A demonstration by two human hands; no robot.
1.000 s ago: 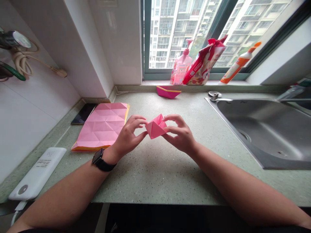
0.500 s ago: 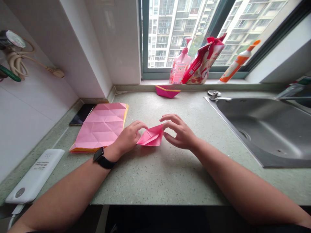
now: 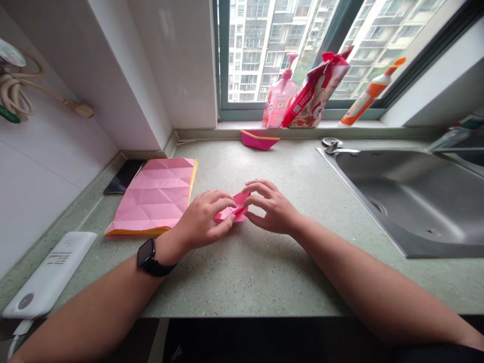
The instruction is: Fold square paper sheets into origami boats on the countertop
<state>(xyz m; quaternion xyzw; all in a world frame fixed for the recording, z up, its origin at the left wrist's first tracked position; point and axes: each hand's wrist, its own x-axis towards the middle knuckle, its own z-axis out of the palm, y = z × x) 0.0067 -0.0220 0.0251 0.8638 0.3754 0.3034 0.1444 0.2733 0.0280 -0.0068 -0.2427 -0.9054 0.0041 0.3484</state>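
A small folded pink paper piece (image 3: 231, 210) lies on the green speckled counter (image 3: 242, 272), mostly covered by my fingers. My left hand (image 3: 204, 219), with a black watch on its wrist, pinches the paper's left side with curled fingers. My right hand (image 3: 270, 206) presses and pinches its right side, fingers bent over it. Both hands meet over the paper near the counter's middle.
A stack of creased pink sheets (image 3: 155, 196) lies to the left, beside a dark phone (image 3: 124, 177). A white power bank (image 3: 47, 275) sits at the near left. A folded pink paper boat (image 3: 259, 140), a pink pump bottle (image 3: 278, 98), a red bag (image 3: 315, 93) and an orange bottle (image 3: 368, 96) stand by the window. The steel sink (image 3: 416, 201) is on the right.
The paper piece, held up and puffed open a second ago, has been lowered to the counter and flattened. Both hands have closed in over it.
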